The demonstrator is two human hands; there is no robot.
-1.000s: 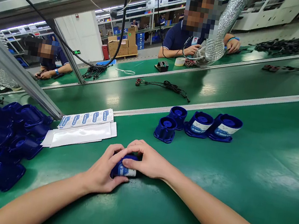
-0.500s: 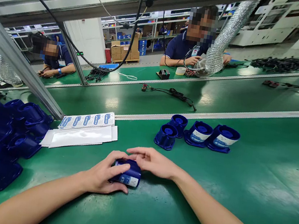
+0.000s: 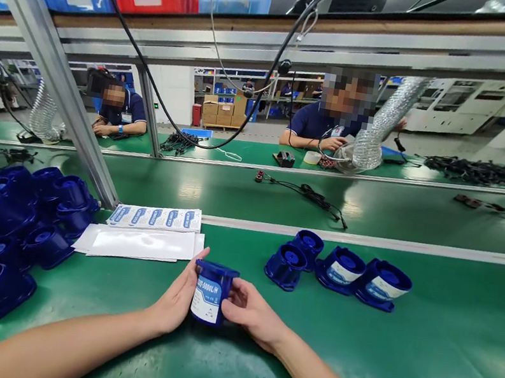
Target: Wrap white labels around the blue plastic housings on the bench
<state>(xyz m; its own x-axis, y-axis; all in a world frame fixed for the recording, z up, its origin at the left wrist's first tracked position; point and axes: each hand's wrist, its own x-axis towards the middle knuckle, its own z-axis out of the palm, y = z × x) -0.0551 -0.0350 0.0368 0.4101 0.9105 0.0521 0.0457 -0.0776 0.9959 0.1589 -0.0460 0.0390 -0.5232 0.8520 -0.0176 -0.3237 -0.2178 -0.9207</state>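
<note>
A dark blue plastic housing with a flange on top is held upright over the green bench between my two hands. A blue and white label with "5000L/H" lettering is on its front side. My right hand grips its right side, thumb in front and fingers partly hidden behind. Along its left side, my left hand rests with fingers stretched out straight, touching the housing. Farther right stand two labelled housings and two smaller-looking ones whose visible sides show no label.
Many blue housings are heaped at the left. A sheet of labels and white backing strips lie beside them. A metal post rises behind. Cables lie on the middle strip; two co-workers sit opposite.
The housing has been turned from lying on its side to upright, its label facing me. My right hand has taken hold of it; my left has straightened its fingers. The view has tilted up.
</note>
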